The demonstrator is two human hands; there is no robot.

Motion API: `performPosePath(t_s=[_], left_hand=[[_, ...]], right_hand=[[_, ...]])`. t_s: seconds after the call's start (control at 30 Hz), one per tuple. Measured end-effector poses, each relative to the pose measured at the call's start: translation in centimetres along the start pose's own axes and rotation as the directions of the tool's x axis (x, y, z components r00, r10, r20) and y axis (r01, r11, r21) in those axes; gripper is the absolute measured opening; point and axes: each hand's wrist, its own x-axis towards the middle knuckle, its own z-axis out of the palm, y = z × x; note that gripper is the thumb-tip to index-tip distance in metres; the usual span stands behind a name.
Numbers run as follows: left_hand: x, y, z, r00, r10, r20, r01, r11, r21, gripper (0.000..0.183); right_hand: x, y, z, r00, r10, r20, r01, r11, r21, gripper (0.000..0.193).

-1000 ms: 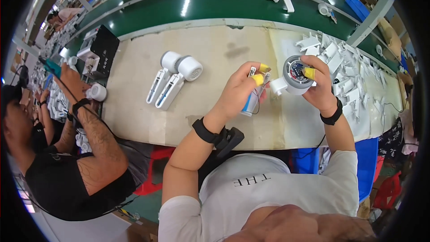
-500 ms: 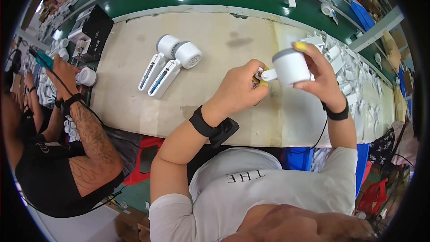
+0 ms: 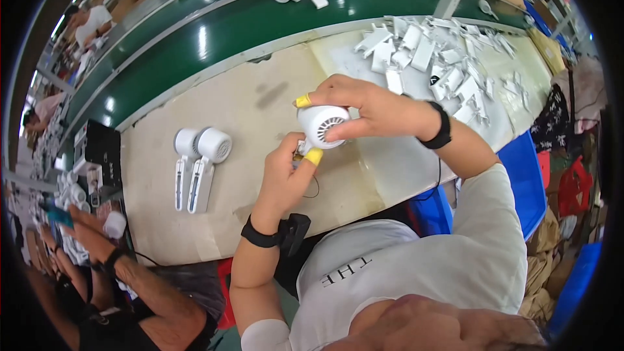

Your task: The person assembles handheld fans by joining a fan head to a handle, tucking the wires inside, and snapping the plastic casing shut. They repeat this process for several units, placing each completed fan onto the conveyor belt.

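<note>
Between my hands is a white hair dryer head (image 3: 313, 123), a short drum with a slotted round grille turned toward me. My right hand (image 3: 364, 109) is closed round it, a finger on the far side and the thumb across the grille. Thumb and fingers of my left hand (image 3: 281, 177) pinch its small neck at the lower left; the pinched part is mostly hidden. Yellow covers wrap some fingertips. A thin wire hangs below my hands. On the table to the left lie two similar white hair dryers (image 3: 215, 145), side by side, with long slotted handles.
White plastic handle shells (image 3: 422, 54) are heaped at the table's right. Beyond the table runs a green conveyor (image 3: 240, 6) carrying white parts. A black box device (image 3: 102, 156) stands far left, near a co-worker's arm (image 3: 149, 286). Blue bins (image 3: 522, 179) sit below the right edge.
My view has swung, showing more of the right-hand heap. The hair dryer head has turned so its grille faces me, and my right hand has shifted its hold around it.
</note>
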Motion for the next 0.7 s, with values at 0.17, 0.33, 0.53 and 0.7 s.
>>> performPosePath(t_s=[0.17,0.33,0.53,0.7], left_hand=[[-0.5,-0.3,0.9,0.994,-0.103,0.028,0.102,0.841,-0.531,0.019],[1.5,0.1,-0.9,0.951,0.143,-0.275,-0.284,0.757,-0.589,0.033],[1.0,-0.9,-1.8,0.958,0.042,-0.284,-0.200,0.805,-0.559,0.028],[1.5,-1.7,-1.8,0.930,0.046,-0.365,-0.282,0.727,-0.626,0.030]], right_hand=[[-2.9,2.7,0.0,0.944,0.233,-0.234,-0.227,0.972,0.054,0.041],[-6.2,7.9,-2.4,0.674,0.351,-0.649,-0.731,0.443,-0.519,0.045],[-5.9,9.5,-2.7,0.697,0.348,-0.627,-0.630,0.715,-0.303,0.052],[-3.1,5.7,-1.9,0.710,0.603,-0.364,-0.253,0.701,0.667,0.042]])
